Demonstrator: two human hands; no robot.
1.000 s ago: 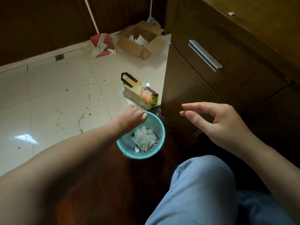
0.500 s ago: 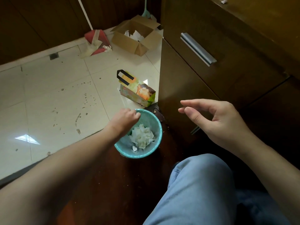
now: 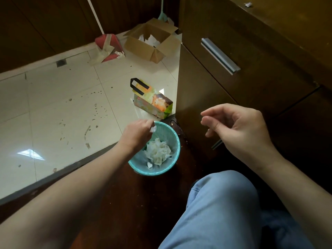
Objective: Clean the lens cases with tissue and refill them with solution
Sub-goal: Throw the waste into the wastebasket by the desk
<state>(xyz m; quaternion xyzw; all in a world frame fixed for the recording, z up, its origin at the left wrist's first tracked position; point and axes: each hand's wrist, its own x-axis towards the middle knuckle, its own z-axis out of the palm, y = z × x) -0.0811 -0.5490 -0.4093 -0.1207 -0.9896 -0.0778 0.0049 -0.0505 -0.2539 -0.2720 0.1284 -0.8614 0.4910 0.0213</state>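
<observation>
Pale glossy tiled floor (image 3: 53, 108) fills the left side, speckled with dark spots, and the dark brown wooden cabinet (image 3: 251, 51) with its long silver bar handle (image 3: 220, 55) rises on the right. A knee in light blue trousers (image 3: 221, 209) sits low in view. Back by the wall, an open brown cardboard box (image 3: 152, 44) holds white scraps, a red dustpan (image 3: 108, 46) just to its left. A colourful printed paper bag with black handles (image 3: 152, 102) stands between box and bin. Now the small round teal waste bin (image 3: 172, 166), with crumpled white tissue (image 3: 158, 151) heaped inside. The left hand (image 3: 136, 133) hangs over the bin's far rim, fingers curled, pinching a small white tissue scrap (image 3: 153, 129) at the fingertips. The right hand (image 3: 240, 126) floats free beside the cabinet, fingers loosely bent, holding nothing.
</observation>
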